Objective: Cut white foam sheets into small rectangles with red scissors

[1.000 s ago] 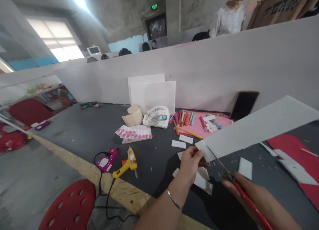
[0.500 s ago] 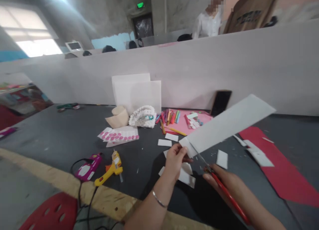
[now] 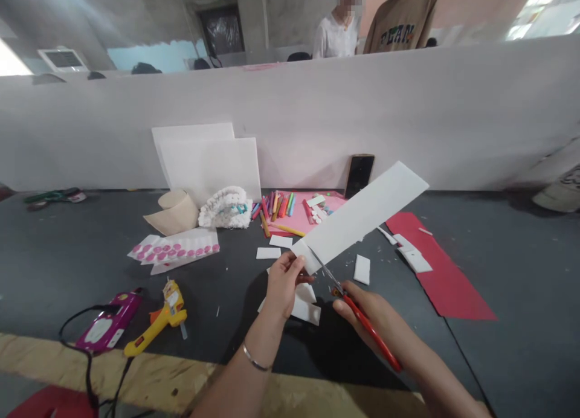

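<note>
Head view: scissors [image 3: 333, 279] across a white strip [image 3: 365, 212]

Left grip [image 3: 283, 285] closed, thumb pinching the strip's near end; right grip [image 3: 366, 307] wrapped around the red handle [image 3: 373, 334].

A phone [image 3: 360, 174] leans against the partition [image 3: 308, 116], with two people [image 3: 336, 38] beyond.
</note>
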Demonstrator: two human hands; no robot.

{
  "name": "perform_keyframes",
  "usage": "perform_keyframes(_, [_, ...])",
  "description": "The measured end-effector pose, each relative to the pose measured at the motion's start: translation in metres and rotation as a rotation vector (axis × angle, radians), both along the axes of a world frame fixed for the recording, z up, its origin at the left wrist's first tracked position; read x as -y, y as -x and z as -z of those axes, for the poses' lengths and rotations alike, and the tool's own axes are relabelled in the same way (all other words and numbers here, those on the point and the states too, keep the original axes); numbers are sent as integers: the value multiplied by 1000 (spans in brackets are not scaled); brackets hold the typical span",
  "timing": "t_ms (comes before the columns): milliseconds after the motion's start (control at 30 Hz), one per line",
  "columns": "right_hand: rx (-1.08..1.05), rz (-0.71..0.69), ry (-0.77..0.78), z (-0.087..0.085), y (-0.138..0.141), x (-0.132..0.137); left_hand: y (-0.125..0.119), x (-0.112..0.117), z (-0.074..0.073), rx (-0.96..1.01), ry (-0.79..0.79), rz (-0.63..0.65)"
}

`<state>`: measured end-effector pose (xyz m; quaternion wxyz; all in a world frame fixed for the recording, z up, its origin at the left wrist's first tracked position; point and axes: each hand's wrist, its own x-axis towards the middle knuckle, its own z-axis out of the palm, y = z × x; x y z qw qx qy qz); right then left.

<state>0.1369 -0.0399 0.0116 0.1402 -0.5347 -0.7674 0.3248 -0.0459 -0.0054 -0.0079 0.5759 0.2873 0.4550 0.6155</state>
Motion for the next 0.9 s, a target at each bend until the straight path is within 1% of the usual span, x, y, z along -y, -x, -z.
perform_keyframes(167, [15,11,8,2,-1,2,-1,2,0,-4,-14,32])
perform_keyframes(333, [-1,33,-25,6,-4,2,-4,6,-2,5,-16,75])
perform_keyframes(500, [-38,25,-32,2,-1,0,-5,6,-5,30,-3,60])
perform_keyframes(633, [-56,41,-46,-1,1,0,-4,5,-4,28,5,59])
perform_keyframes(767, [-45,47,-33,0,1,2,-3,5,-2,22,14,51])
perform_keyframes(900, [-32,26,-19,2,1,2,-2,5,-5,5,12,53])
